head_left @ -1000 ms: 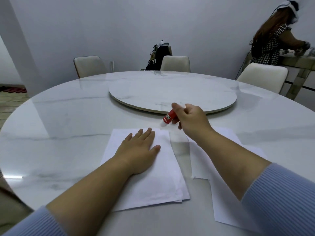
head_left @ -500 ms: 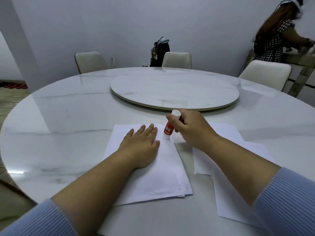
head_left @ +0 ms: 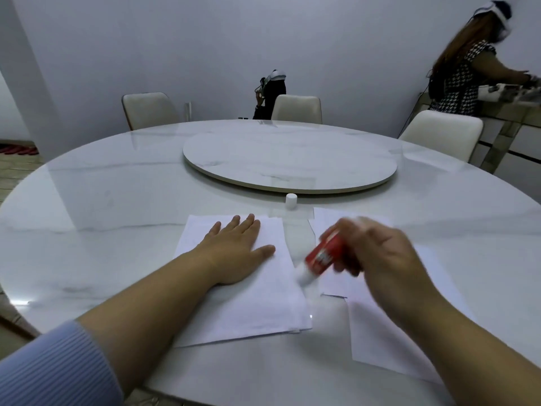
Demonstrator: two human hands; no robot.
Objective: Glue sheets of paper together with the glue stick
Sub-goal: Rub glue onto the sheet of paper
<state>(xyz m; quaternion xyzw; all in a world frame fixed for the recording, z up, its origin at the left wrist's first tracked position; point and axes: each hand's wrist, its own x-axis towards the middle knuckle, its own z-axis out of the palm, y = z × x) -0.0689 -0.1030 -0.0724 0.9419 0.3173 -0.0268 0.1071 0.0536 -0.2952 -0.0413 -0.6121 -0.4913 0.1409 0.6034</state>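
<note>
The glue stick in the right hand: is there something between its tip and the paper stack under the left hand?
Nothing visible. The glue stick points down at the right edge of the paper stack; the left hand lies flat further left, and the cap stands beyond.

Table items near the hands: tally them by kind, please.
Red glue stick in the right hand: 1
Small white cap: 1
White paper groups, left stack and right sheets: 2
Total: 4
</note>
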